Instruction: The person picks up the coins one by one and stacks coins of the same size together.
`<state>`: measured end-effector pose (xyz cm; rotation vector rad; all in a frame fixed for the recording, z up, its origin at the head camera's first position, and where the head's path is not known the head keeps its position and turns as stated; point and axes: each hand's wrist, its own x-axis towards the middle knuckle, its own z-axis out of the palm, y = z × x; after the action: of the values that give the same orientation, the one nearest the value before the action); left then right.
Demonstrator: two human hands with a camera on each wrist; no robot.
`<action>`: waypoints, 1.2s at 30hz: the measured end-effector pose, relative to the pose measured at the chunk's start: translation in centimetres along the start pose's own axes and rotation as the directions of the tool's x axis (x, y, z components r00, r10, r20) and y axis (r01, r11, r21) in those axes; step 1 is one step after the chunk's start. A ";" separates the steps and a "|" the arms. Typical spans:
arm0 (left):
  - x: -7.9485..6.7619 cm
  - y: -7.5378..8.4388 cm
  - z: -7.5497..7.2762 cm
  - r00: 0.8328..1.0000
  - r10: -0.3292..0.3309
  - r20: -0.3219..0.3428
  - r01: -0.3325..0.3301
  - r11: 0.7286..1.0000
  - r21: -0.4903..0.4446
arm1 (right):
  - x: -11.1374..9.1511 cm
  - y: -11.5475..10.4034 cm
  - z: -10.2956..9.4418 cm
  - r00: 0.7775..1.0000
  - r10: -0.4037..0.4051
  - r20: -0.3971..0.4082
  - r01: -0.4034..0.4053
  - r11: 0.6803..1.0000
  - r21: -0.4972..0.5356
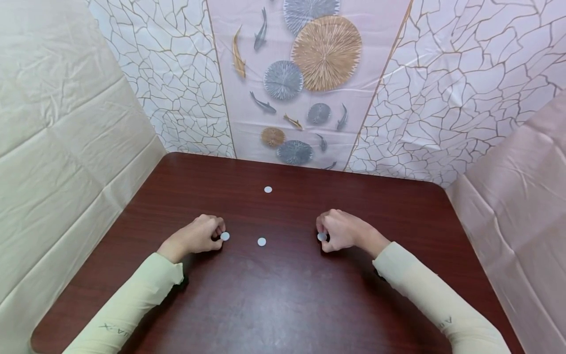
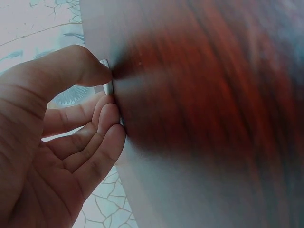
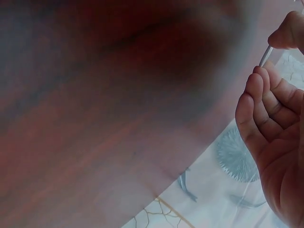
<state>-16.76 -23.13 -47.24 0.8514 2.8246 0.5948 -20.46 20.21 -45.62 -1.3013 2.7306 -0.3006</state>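
Note:
Left of the table's middle, my left hand point(image 1: 196, 236) has thumb and fingers around the edge of a small white disc point(image 1: 225, 236). The left wrist view shows that disc point(image 2: 109, 86) edge-on, flat at the tabletop, with the thumb on one side and curled fingers on the other. Over on the right, my right hand point(image 1: 345, 231) pinches a second white disc point(image 1: 322, 237) between thumb and fingers. Seen from the right wrist, this disc point(image 3: 265, 56) is a thin light edge. The two hands face each other, well apart.
Between the hands a white disc point(image 1: 262, 242) lies on the dark red-brown table point(image 1: 265, 295). Another white disc point(image 1: 268, 189) is farther back. A patterned cloth point(image 1: 283, 113) hangs behind the table, and pale cloths point(image 1: 57, 123) close in both sides.

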 end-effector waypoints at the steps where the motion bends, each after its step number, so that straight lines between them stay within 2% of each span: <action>1: 0.0 0.0 0.0 1.000 -0.001 0.003 0.001 1.000 -0.001 | -0.1 -0.2 0.1 1.000 -0.002 0.002 0.002 1.000 0.000; 16: -0.1 0.2 0.0 1.000 -0.009 0.020 0.009 1.000 0.000 | -0.7 -2.0 1.4 1.000 -0.022 -0.001 0.022 1.000 0.013; 29: -0.1 0.2 0.1 1.000 -0.012 0.025 0.012 1.000 -0.003 | -0.6 -2.3 1.9 0.999 -0.039 0.008 0.039 0.999 -0.003; 36: -0.1 0.2 0.0 1.000 -0.016 0.019 0.016 1.000 -0.010 | -0.5 -2.2 1.5 0.999 -0.031 0.045 0.028 0.998 0.064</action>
<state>-16.54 -23.01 -47.17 0.8270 2.8058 0.5952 -18.21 19.08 -46.59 -1.3163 2.6439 -0.3526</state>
